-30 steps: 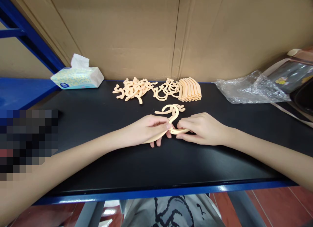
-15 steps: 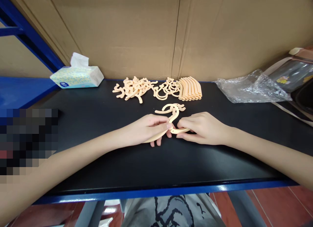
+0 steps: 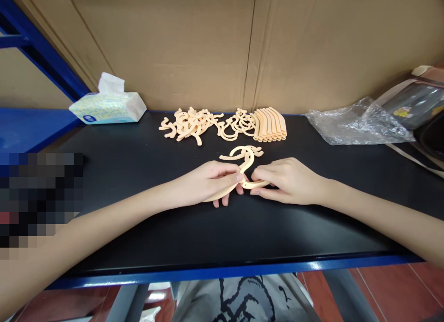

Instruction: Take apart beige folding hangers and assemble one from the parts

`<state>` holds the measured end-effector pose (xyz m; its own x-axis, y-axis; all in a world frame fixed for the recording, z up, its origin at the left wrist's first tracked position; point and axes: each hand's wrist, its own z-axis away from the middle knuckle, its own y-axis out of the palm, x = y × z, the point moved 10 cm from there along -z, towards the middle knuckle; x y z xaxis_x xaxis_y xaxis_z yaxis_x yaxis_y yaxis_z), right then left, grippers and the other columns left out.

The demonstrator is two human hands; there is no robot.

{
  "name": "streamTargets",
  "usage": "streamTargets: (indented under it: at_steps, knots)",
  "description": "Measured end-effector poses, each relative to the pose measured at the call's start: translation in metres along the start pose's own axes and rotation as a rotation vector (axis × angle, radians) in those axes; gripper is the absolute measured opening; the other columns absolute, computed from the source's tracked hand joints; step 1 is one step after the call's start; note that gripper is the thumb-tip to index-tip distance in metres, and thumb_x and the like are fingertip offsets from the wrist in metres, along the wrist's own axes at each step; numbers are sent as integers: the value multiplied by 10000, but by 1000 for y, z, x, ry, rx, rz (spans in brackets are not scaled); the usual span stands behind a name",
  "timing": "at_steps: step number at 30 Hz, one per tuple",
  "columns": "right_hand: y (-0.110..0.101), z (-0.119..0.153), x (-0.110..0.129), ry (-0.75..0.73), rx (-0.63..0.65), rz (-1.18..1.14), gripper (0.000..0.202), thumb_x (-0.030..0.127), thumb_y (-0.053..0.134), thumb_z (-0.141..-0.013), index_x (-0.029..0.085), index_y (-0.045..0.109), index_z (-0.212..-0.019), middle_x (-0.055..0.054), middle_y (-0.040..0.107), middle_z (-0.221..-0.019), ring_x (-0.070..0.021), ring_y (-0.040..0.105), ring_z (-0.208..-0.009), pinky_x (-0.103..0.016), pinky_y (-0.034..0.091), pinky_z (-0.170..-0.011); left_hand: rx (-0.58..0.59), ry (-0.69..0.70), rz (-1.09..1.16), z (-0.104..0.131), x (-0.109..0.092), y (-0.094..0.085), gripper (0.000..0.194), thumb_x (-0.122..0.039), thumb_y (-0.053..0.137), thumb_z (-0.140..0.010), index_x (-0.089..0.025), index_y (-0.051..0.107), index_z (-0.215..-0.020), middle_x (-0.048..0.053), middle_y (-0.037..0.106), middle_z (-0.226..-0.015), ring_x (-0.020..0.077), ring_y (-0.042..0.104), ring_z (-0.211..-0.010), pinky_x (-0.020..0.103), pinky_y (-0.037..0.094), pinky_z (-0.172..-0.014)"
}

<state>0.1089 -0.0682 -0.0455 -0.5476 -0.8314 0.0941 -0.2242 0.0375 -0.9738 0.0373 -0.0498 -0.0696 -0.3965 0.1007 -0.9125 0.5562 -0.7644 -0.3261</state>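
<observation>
My left hand [image 3: 217, 181] is closed on a cream plastic clothes hanger [image 3: 247, 164], whose curved hook rises above the fingers. One arm of it runs down and left beneath my palm. Between the thumb and fingers of my right hand [image 3: 289, 179] is a separate-looking hanger arm [image 3: 255, 185], with a small hole near its left end. That end meets the hanger at my left fingertips; whether the two are joined I cannot tell. Just behind the hook, a few loose cream hanger pieces [image 3: 227, 156] lie on the black tabletop [image 3: 222, 239].
Farther back are a heap of cream hanger pieces [image 3: 190, 123], several loose hooks [image 3: 239, 125] and a neat row of hanger arms [image 3: 270, 124]. A tissue pack [image 3: 109, 108] sits back left. At right lie a clear plastic bag [image 3: 357, 123] and a transparent bag with straps [image 3: 416, 105].
Both hands keep the same grip and position on the hanger parts. Only a very slight shift of the camera view shows.
</observation>
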Motion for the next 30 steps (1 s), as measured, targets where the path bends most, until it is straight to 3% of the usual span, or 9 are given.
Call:
streamTargets:
  at_steps: [30]
  knots:
    - [0, 0, 0, 1, 8, 16, 243, 397, 404, -930, 192, 508, -852, 8, 614, -754, -109, 501, -595, -242, 290, -552, 10, 9, -4, 1, 0, 1, 330, -441, 451, -881, -136, 572, -914, 27, 606, -869, 74, 553, -560, 156, 472, -441]
